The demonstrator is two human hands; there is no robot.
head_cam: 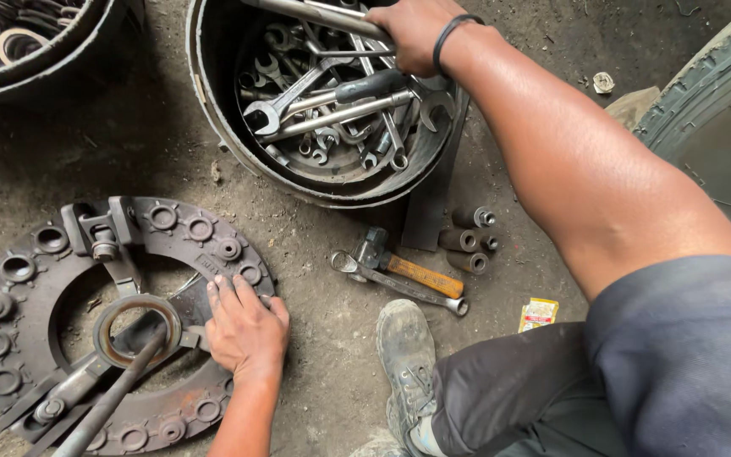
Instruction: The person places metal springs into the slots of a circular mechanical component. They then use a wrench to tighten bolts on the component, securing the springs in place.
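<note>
Two hands (245,332) are at work on a dirt floor (332,254), and I start with what lies nearest me. At six o'clock my grey-trousered leg and a dusty shoe (406,349) fill the bottom edge. Just at nine o'clock of the shoe, my left hand rests flat, fingers spread and gripping nothing, on the inner rim of a round, rusty clutch pressure plate (10,338). A metal ring (137,330) sits at the plate's centre, touching a long steel bar (103,406) that runs off toward seven o'clock.

Between shoe and bucket, a hammer with a wooden handle (412,272) lies beside a ring spanner (399,283). Near them, at three o'clock, stand several dark sockets (467,241), and a small yellow packet (538,314) lies by my knee.

Farther out, at twelve o'clock, my right hand (412,34), a black band on its wrist, is clenched around a steel rod (315,15) over a black bucket (213,93) heaped with spanners (332,114). A second tub (35,59) sits at eleven o'clock, and a tyre (712,110) curves in at two o'clock.
</note>
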